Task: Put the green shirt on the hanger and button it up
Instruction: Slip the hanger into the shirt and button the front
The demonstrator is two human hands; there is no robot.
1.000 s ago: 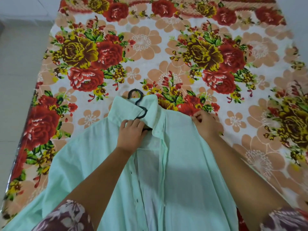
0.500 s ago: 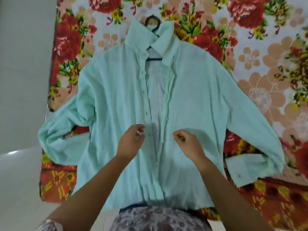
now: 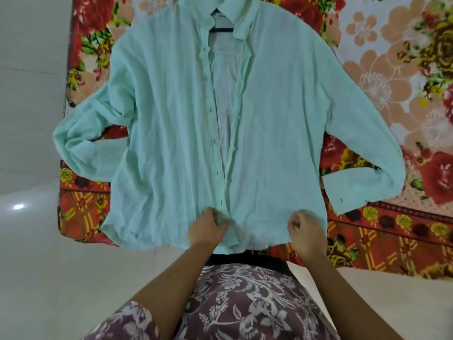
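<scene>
One green shirt (image 3: 171, 119), collar (image 3: 241, 18) farthest away

This is looking like a bedroom in a home: a bed (image 3: 392, 244) is filling most of the view, wearing a floral bedsheet (image 3: 382, 77) of red roses and peach blossoms, and glossy white floor tiles (image 3: 31, 266) are reflecting a lamp's glare (image 3: 18, 206) beside it.

Both bare forearms reach forward, well apart. Left hand (image 3: 207, 228) pinches the green shirt (image 3: 171, 119) at its front opening, near the hem. Right hand (image 3: 306, 233), fingers curled, grips the shirt hem further right.
</scene>
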